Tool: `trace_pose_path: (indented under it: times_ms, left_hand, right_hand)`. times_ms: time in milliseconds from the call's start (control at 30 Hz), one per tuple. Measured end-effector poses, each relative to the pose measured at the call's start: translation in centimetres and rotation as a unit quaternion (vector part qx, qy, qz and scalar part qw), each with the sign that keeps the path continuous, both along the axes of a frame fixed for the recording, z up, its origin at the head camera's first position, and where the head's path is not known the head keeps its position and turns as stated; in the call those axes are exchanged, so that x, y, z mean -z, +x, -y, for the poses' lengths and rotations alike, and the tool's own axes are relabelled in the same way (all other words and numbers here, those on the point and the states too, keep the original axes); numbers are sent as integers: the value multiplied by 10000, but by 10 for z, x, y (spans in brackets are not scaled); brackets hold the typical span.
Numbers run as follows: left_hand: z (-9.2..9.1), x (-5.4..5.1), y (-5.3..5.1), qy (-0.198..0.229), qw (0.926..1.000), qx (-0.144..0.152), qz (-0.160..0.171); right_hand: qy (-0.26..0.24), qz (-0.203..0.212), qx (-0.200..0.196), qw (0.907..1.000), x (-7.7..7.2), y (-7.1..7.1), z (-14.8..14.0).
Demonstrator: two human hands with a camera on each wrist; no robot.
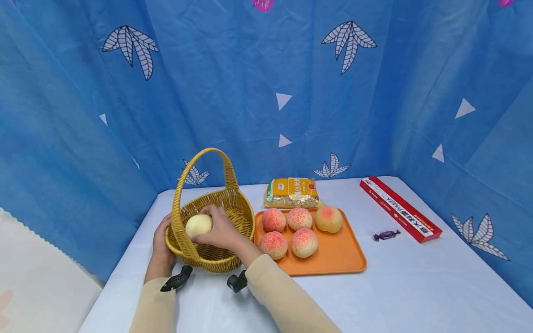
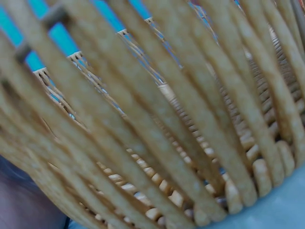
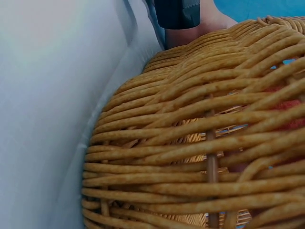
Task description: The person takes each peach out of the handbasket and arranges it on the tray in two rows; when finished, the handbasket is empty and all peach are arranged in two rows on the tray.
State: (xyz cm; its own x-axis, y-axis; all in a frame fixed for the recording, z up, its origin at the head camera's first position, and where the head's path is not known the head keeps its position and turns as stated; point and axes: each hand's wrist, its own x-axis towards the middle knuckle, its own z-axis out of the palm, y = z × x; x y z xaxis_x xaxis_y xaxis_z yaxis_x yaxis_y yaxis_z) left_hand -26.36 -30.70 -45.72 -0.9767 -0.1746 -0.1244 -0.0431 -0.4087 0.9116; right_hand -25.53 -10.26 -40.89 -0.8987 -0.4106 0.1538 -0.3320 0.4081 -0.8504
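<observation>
A yellow wicker basket [image 1: 246, 210] with a tall arched handle stands at the left of the table. My left hand [image 1: 162, 238] holds its left side near the rim; the fingers' inner side is hidden. Inside the handle's arch, my right hand [image 1: 218, 230] grips a peach [image 1: 198, 225] whose pale yellow side faces the head camera, over the basket's interior. The woven wall [image 2: 157, 119] fills the left wrist view. In the right wrist view the basket's outer weave [image 3: 190, 105] covers most of the picture, with a red patch showing through the gaps.
An orange tray [image 1: 333, 259] right of the basket bears several peaches [image 1: 304, 243]. A yellow food packet [image 1: 291, 192] lies behind it. Farther right are a purple-wrapped candy [image 1: 386, 235] and a long red pasta box [image 1: 399, 209]. Blue cloth [image 1: 258, 92] hangs behind the table.
</observation>
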Motion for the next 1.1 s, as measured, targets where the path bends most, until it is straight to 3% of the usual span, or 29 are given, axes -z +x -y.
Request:
trace_pose_path:
  times_ms: [100,200,367,600,767,1100]
  left_hand:
    - [0,1,1,27,10000,-18,-33]
    - [1,2,2,58,9999,-23,-90]
    - [3,5,2,130,9995,92,-286]
    - [5,4,3,243,9988,169,-391]
    - [4,4,2,350,9988,88,-318]
    - [4,3,3,371,9989,146,-246]
  right_hand:
    - [-102,28,62,9999,-1,0,-1]
    - [-520,208,76,9984,-3,2,-4]
    - [-1391,598,-35,9885,-7,7,-15]
    - [-1888,735,-281,9789,-11,18,-30]
    - [-2023,834,-386,9750,-13,27,-45]
    - [-1965,687,-467,9770,-19,43,-74]
